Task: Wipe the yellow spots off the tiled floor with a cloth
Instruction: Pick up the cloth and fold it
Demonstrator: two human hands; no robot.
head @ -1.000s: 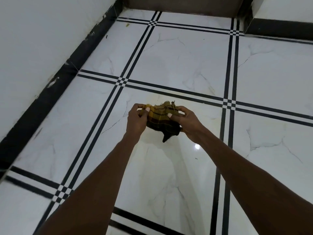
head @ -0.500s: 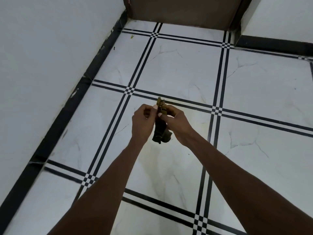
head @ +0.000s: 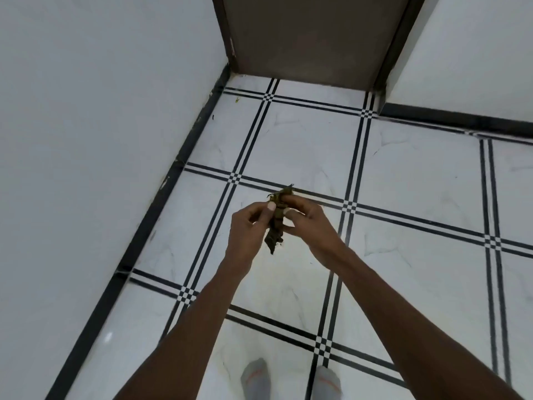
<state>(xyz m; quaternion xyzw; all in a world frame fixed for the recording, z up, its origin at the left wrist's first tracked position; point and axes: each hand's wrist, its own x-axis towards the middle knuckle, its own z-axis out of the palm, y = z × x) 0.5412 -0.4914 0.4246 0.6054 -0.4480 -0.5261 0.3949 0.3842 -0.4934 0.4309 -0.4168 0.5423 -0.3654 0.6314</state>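
White tiled floor [head: 403, 180] with black lines below us. We pinch the bunched cloth [head: 276, 223] between both hands, held up over the floor: left hand [head: 248, 229] and right hand [head: 310, 226] fingers closed on it.

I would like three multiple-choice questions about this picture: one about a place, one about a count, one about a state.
1. Where is the cloth?
A. flat on the floor
B. in the air between both hands
C. hung on the door

2. How many feet show at the bottom edge?
A. none
B. one
C. two

3. How is the cloth now?
A. bunched into a narrow strip
B. spread out wide
C. rolled into a ball

Answers:
1 B, the left hand and right hand pinch it above the floor.
2 C, two grey socks appear.
3 A, it hangs thin and crumpled.
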